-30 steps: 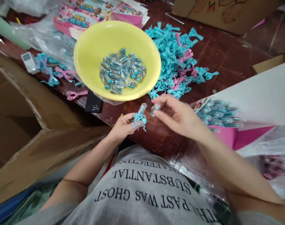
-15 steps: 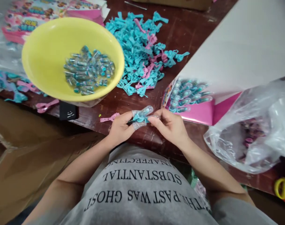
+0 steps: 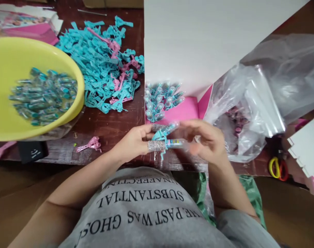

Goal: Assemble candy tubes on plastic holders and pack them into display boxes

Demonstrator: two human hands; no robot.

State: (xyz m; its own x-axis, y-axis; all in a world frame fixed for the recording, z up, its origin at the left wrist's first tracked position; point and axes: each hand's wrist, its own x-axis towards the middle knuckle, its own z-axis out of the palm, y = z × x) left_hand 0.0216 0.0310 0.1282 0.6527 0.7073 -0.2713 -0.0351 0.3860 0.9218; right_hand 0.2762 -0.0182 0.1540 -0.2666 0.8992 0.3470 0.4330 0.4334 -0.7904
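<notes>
My left hand (image 3: 133, 143) is closed around a teal plastic toy piece (image 3: 160, 135), with silvery tape wrapped on its thumb and a finger. Two clear tubes stick out of that piece to the right; the lower tube (image 3: 176, 143) has a printed band. Near the tubes' far ends is my right hand (image 3: 208, 139), blurred, its thumb and fingers apart. Just behind the hands, an opened pink box (image 3: 184, 107) holds several teal pieces with clear tubes (image 3: 162, 98) standing in rows. A loose pink piece (image 3: 91, 144) lies left of my left hand.
At left stands a yellow bowl (image 3: 4, 69) of small clear tubes (image 3: 45, 96). Behind it spreads a heap of teal and pink pieces (image 3: 100, 65). The box's white lid (image 3: 198, 41) rises at the back. A clear plastic bag (image 3: 262, 103) and scissors (image 3: 277, 168) lie right.
The view has swung right, so the bowl and heap sit further left. My right hand brought a tube to the teal piece, which now carries two tubes, and its fingers have parted from it.
</notes>
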